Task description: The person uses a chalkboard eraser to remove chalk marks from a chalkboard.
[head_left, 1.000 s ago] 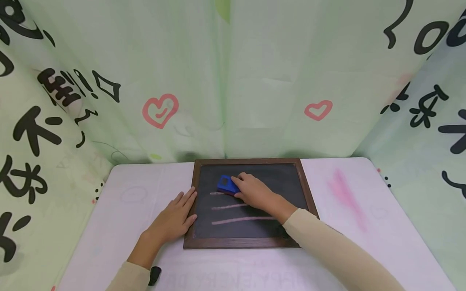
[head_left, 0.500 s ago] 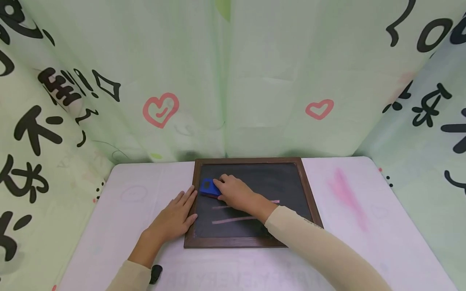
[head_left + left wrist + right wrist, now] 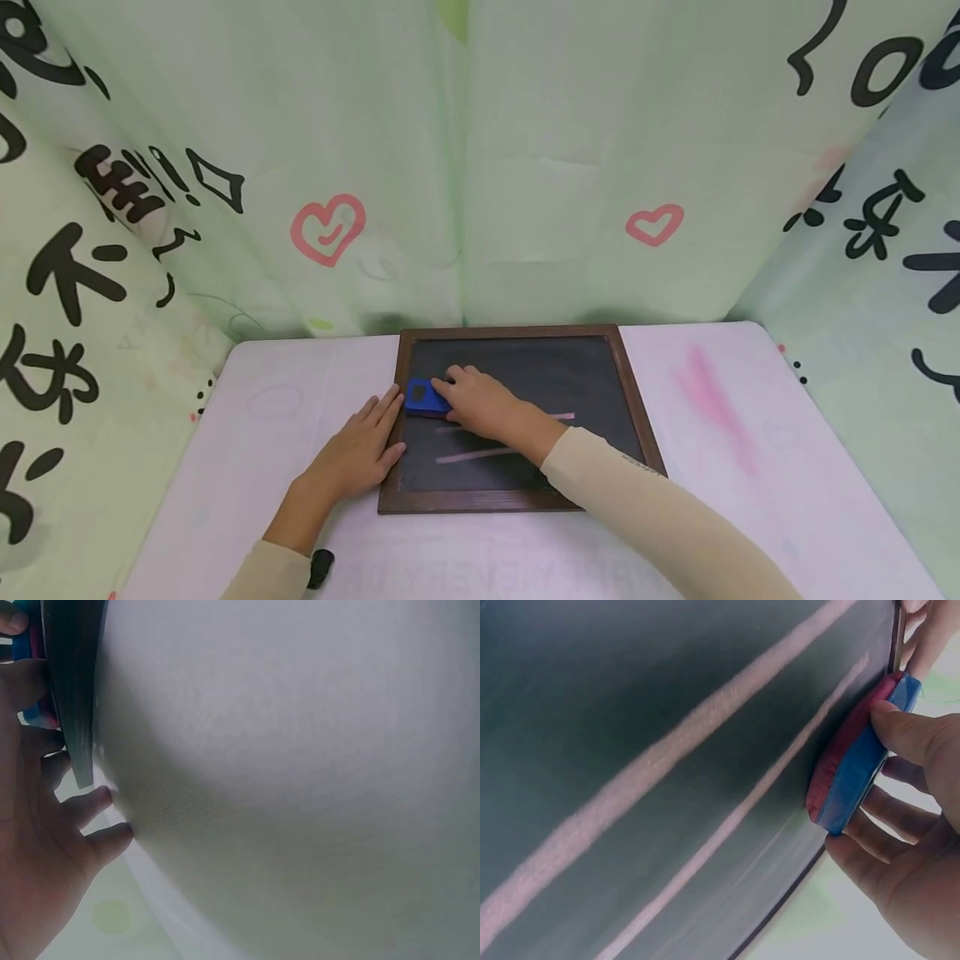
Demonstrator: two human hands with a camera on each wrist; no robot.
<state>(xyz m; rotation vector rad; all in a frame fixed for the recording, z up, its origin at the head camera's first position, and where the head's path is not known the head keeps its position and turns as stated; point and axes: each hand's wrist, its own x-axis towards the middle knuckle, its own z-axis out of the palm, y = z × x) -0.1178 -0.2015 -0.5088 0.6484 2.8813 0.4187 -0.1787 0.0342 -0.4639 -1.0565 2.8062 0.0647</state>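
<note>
A small chalkboard (image 3: pixel 525 367) in a brown wooden frame lies on the table. My right hand (image 3: pixel 483 404) grips a blue eraser (image 3: pixel 423 397) near the board's left side; in the right wrist view the eraser (image 3: pixel 855 772) shows a red felt pad pressed to the board. Two pink chalk lines (image 3: pixel 697 727) run across the surface, partly covered by the right hand and forearm in the head view. My left hand (image 3: pixel 356 454) lies with fingers extended on the left edge of the frame; the left wrist view shows that hand (image 3: pixel 45 817) against the board's edge.
The table (image 3: pixel 285 400) has a light cover with a pink smear (image 3: pixel 712 400) right of the board. A green curtain (image 3: pixel 540 167) with black writing and red hearts surrounds it at back and sides. A small black object (image 3: pixel 320 568) sits by the left wrist.
The right hand has slid the eraser left across the board to the frame's left side, then slightly down. The topmost chalk line no longer shows. My left hand has stayed in place.
</note>
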